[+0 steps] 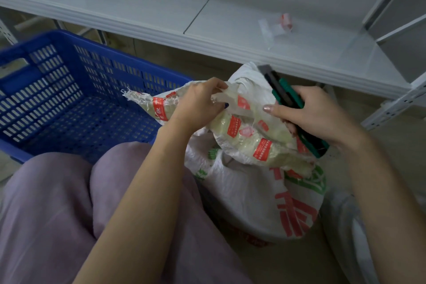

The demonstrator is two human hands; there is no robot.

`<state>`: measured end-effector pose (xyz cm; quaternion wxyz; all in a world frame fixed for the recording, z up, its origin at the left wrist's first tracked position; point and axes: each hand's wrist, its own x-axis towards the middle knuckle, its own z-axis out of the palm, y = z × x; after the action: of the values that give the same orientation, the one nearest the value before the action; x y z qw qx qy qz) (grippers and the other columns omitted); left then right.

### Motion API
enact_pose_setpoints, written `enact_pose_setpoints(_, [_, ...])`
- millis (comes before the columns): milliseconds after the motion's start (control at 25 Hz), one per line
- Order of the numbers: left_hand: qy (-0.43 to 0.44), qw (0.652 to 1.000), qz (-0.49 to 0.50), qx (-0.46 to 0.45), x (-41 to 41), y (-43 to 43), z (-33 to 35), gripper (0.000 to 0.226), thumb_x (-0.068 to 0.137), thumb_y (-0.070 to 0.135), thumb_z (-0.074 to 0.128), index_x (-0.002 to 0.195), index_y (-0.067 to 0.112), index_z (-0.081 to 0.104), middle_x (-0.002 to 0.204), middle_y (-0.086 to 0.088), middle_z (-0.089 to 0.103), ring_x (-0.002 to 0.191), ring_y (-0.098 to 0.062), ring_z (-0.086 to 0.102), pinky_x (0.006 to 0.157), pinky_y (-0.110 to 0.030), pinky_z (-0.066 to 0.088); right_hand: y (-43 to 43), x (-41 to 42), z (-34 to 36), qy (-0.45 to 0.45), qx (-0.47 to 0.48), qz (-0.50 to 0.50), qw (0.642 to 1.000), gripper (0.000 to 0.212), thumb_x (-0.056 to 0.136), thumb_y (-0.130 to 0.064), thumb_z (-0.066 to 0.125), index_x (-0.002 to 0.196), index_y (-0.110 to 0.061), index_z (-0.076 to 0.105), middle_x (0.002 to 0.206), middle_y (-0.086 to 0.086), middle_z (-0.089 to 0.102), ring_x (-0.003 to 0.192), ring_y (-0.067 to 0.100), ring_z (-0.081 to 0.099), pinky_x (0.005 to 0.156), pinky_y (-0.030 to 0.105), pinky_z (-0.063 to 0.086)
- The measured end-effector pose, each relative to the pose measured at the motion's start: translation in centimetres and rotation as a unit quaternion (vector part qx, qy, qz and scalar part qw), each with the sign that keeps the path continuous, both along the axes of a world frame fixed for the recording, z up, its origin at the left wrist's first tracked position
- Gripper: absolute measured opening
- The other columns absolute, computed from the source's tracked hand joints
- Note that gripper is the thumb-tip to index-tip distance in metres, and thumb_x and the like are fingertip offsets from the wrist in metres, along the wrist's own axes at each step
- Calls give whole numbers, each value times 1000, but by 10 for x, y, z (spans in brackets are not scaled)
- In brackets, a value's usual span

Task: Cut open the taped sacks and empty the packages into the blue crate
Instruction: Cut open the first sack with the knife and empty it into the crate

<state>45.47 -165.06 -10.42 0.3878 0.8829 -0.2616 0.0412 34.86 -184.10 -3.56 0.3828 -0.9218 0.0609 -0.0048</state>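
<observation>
Taped sack (244, 143) stands on floor (401, 145), just right of blue crate (96, 69). Torn top flap (149, 105) is pinched by left hand (198, 104); green knife (284, 95) is gripped in right hand (318, 117). Woven fabric judged soft, limp, slick where taped; best held at the loose flap.

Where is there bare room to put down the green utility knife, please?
The white metal shelf is bare from its front lip back, left of the crumpled clear plastic scrap. The blue slotted plastic crate has a bare floor too. Crowded: the floor before the shelf, filled by the white woven sack.
</observation>
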Motion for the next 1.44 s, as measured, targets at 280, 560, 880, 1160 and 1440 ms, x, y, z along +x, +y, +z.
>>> enact_pose_setpoints(280, [-57,993,28,-101,-4,-2,5,22,80,-2,59,101,0,64,85,5,55,61,8,44,62,1,33,65,35,-29,-81,257,-85,959,10,87,-4,63,90,-12,58,72,7,70,65,19,72,64,34,60])
enact_pose_setpoints(560, [-39,990,0,-132,-9,14,3,16,84,0,57,98,8,61,87,6,58,54,9,48,55,-4,35,70,39,-57,13,305,-108,946,10,89,-3,62,88,-8,54,80,15,64,66,29,72,64,41,60])
enact_pose_setpoints(880, [-52,977,72,-195,-17,43,4,14,87,4,55,100,7,59,96,0,62,66,-1,54,61,-10,44,84,48,-69,-35,293,-153,943,24,78,-4,76,93,5,59,75,19,70,63,25,72,65,37,60])
enact_pose_setpoints(1160, [-69,944,296,-130,-9,65,3,37,89,26,55,124,13,51,128,-8,47,121,-23,42,97,-36,29,38,33,-61,-148,5,-244,959,33,75,-19,79,98,-6,59,88,1,58,85,20,57,72,27,41])
enact_pose_setpoints(1440, [123,983,100,-98,-17,49,6,36,94,40,47,121,16,54,113,-1,61,103,-14,53,79,-19,34,1,37,-37,-221,60,-345,910,34,74,-18,79,101,-9,60,98,7,64,86,18,60,72,27,49])
